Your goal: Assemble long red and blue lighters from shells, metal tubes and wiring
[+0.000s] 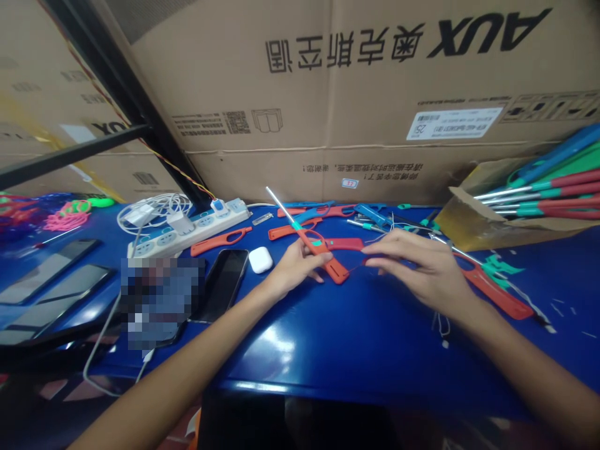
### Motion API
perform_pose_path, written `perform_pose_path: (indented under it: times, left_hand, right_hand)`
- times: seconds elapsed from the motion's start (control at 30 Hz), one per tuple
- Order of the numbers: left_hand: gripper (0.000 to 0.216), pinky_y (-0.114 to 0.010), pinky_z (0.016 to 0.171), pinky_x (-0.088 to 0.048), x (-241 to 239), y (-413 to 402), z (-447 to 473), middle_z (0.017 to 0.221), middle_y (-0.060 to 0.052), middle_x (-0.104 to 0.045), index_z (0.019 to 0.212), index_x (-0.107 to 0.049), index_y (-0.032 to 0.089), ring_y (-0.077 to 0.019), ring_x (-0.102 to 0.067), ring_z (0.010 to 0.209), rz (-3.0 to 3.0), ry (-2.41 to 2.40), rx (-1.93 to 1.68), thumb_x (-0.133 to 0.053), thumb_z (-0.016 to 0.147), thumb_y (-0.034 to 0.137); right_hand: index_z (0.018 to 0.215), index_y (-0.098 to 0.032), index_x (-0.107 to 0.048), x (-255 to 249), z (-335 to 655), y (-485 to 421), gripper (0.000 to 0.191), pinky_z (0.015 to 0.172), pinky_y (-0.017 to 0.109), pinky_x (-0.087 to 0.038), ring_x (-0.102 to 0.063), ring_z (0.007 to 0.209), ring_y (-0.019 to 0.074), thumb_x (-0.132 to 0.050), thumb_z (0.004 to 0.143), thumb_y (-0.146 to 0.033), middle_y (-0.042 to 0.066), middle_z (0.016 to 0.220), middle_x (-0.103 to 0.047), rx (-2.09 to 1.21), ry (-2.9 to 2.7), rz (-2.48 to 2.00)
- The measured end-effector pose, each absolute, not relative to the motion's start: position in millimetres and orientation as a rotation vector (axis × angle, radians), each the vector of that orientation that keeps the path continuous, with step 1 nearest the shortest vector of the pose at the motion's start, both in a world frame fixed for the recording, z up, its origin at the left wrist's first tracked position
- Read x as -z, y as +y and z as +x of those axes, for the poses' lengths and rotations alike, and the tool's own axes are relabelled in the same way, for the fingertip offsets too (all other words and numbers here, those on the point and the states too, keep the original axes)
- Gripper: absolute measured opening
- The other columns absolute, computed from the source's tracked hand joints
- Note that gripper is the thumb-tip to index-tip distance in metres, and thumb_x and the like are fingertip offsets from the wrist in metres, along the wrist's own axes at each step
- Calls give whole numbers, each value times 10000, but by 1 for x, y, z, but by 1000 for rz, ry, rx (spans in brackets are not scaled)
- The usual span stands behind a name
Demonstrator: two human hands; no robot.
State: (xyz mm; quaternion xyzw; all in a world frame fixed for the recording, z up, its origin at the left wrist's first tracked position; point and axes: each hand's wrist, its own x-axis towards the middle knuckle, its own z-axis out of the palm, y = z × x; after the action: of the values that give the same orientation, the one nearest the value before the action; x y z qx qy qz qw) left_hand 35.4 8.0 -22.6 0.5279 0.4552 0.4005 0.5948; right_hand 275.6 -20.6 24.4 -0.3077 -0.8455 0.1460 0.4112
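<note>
Plastic, to judge by its sheen, makes up most of the orange lighter [307,239], which the person holds tilted over the blue tabletop [290,353]. Its silver tube [280,206] points up and away toward the left, while the slotted butt [338,272] slants down to the right. The left hand [297,265] is closed around the handle, thumb across the near side and fingers curled behind, leaving the butt exposed.

The right hand [419,259] hangs just beside that butt, thumb and fingertips nearly together with a narrow gap between them. A fine line seems to run from the butt toward those fingertips, but it is too thin and blurred to tell whether it is pinched.

The lighter should prove light and stiff, its smooth shell perhaps a little slippery. The handle, below the green collar [295,225], looks the surest place to take hold; the slim tube offers little to grip and might roll between the fingers. Anything as thin as that line would likely bend easily and suit a gentle fingertip pinch.

A red handle [347,244] lies behind the hands, a white case [260,260] and a black phone [219,284] to the left.
</note>
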Motion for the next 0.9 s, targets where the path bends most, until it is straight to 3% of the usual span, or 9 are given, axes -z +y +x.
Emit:
perform_pose_path:
  times: [0.07, 0.13, 0.2, 0.33, 0.43, 0.6, 0.7, 0.8, 0.9]
  left_hand:
    - [385, -235, 502, -583, 23, 8, 35, 904, -95, -703, 995, -592, 102, -176, -697, 731, 1226, 1056, -935, -822, 774, 317]
    - [380, -232, 504, -581, 23, 8, 35, 892, -91, -703, 993, -596, 103, -173, -695, 726, 1230, 1046, -938, -820, 776, 321]
    - [354, -226, 500, -576, 23, 8, 36, 880, -90, -702, 988, -595, 100, -170, -693, 717, 1235, 1044, -937, -804, 790, 305]
    - [305, -224, 484, -570, 21, 6, 37, 874, -81, -694, 984, -569, 104, -151, -683, 667, 1218, 1068, -945, -776, 815, 252]
    - [294, -223, 478, -567, 21, 6, 38, 868, -73, -692, 978, -559, 109, -146, -681, 652, 1210, 1057, -959, -773, 816, 229]
    - [347, -224, 473, -567, 23, 6, 37, 847, -67, -692, 962, -567, 114, -151, -683, 647, 1194, 1037, -977, -817, 779, 269]
    - [329, -223, 481, -573, 24, 7, 36, 853, -73, -695, 959, -588, 110, -156, -689, 667, 1208, 1021, -962, -811, 786, 280]
    - [295, -230, 485, -575, 26, 9, 36, 860, -86, -699, 942, -591, 105, -164, -695, 677, 1208, 1029, -951, -794, 801, 267]
    - [298, -234, 479, -571, 27, 9, 36, 866, -85, -700, 931, -588, 111, -160, -691, 657, 1209, 1021, -962, -797, 799, 277]
  right_hand:
    - [1237, -288, -698, -23, 275, -21, 277, 752, 317, -567, -664, 784, 156, -596, 981, -258, 49, 1023, -707, -351, -2160, -794]
    - [1427, -297, -561, -24, 276, -22, 416, 713, 299, -574, -650, 713, 125, -505, 1021, -226, 61, 1120, -693, -449, -2221, -802]
    - [1473, -310, -506, -26, 278, -23, 453, 650, 272, -565, -623, 639, 99, -455, 1036, -202, 47, 1112, -698, -548, -2247, -785]
    - [1164, -283, -713, -29, 279, -21, 222, 658, 271, -544, -623, 629, 105, -581, 991, -241, 4, 956, -725, -471, -2185, -815]
    - [1016, -252, -724, -27, 276, -20, 92, 707, 278, -538, -645, 680, 121, -668, 943, -263, 0, 900, -720, -356, -2146, -857]
    - [1087, -250, -693, -26, 275, -22, 139, 830, 321, -557, -697, 900, 178, -633, 965, -275, 48, 1054, -732, -327, -2184, -830]
    - [1259, -263, -650, -32, 280, -23, 272, 748, 302, -586, -699, 745, 136, -548, 1007, -265, 54, 1133, -730, -560, -2269, -826]
    - [1240, -251, -671, -36, 283, -22, 271, 687, 272, -583, -699, 682, 126, -508, 1023, -251, 21, 935, -756, -802, -2288, -795]
    - [1095, -245, -734, -36, 282, -20, 191, 666, 265, -578, -708, 675, 137, -575, 990, -263, -3, 821, -762, -719, -2202, -832]
